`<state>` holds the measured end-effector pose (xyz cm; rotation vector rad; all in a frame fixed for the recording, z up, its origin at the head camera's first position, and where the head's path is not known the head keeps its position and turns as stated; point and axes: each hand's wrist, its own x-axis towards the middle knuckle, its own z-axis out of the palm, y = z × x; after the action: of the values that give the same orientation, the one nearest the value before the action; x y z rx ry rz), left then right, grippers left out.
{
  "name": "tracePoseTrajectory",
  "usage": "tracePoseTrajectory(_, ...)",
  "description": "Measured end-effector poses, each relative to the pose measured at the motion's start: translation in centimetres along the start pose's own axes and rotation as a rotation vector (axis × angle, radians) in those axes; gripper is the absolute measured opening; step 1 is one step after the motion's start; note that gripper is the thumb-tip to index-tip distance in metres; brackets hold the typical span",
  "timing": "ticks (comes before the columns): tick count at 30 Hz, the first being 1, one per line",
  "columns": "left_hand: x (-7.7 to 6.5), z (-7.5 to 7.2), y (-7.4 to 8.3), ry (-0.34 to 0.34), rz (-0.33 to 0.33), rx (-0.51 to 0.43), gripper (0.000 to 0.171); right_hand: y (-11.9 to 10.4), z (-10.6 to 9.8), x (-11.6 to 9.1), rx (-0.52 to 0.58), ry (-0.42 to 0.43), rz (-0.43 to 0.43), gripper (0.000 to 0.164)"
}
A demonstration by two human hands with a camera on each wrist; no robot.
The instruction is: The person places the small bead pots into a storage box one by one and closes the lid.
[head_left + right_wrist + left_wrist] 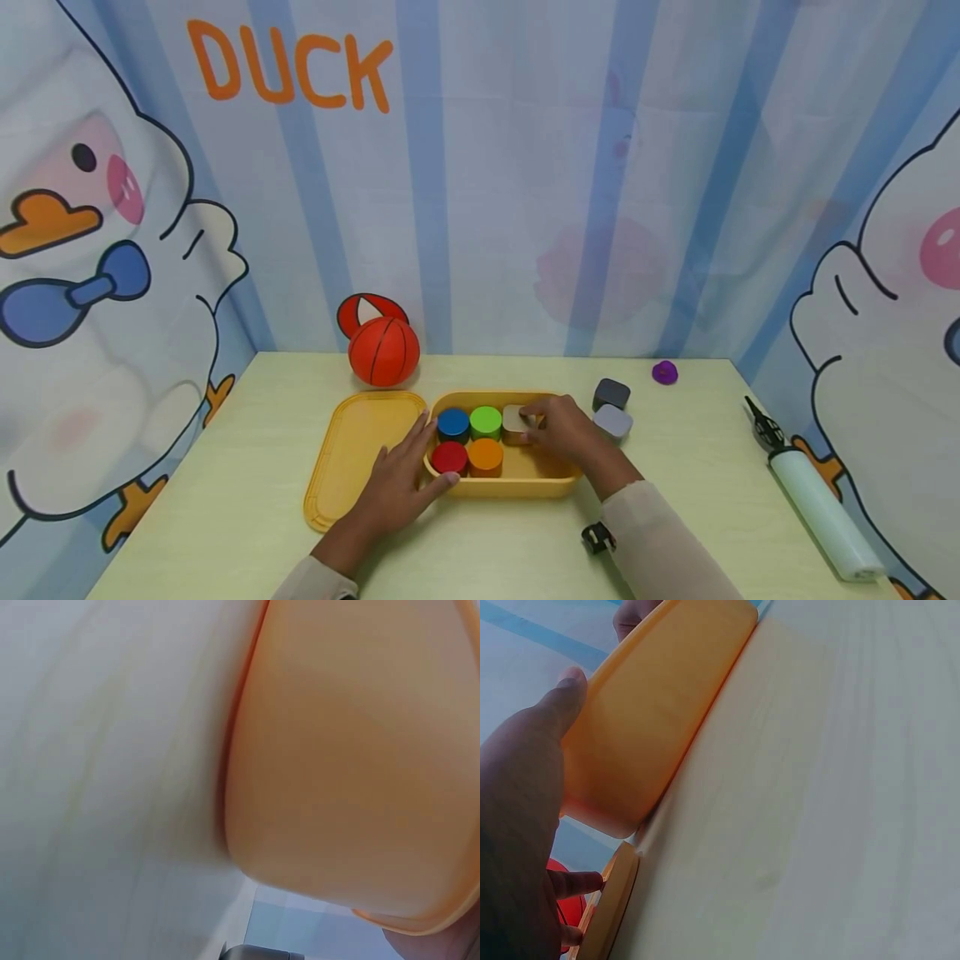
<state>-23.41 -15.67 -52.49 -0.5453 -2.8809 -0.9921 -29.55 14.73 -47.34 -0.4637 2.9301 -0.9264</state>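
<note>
A yellow rectangular box [517, 487] holds a blue round block [453, 423], a green one [486, 422], a red one [449, 457] and an orange one [484, 457]. Inside it, behind the orange block, sits a beige block [513, 423], pinched by my right hand [567, 431] between thumb and fingers. My left hand [401, 483] rests at the box's left end with fingers extended, its thumb on the front rim. In the left wrist view, other fingers of that hand touch the yellow lid [615, 907]. The right wrist view mostly shows the box's outer wall [352, 772].
Right of the box lie a dark grey block [611, 393] and a light grey one [613, 422]. A small purple object [664, 372] stands farther back. Behind the lid is a red ball-shaped object [384, 352]. A pale green cylinder with a black end [825, 512] lies along the right edge.
</note>
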Motion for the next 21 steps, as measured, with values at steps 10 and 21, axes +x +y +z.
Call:
tracePoseTrajectory(10,0.13,-0.08,-0.01,0.003,0.003,0.002,0.091,-0.11,-0.17,-0.25,-0.036,0.015,-0.064,0.037)
tracePoseTrajectory(21,0.05,0.07,-0.17,0.013,0.015,0.001,0.090,-0.29,-0.29,-0.35,-0.030,0.035,-0.042,0.018)
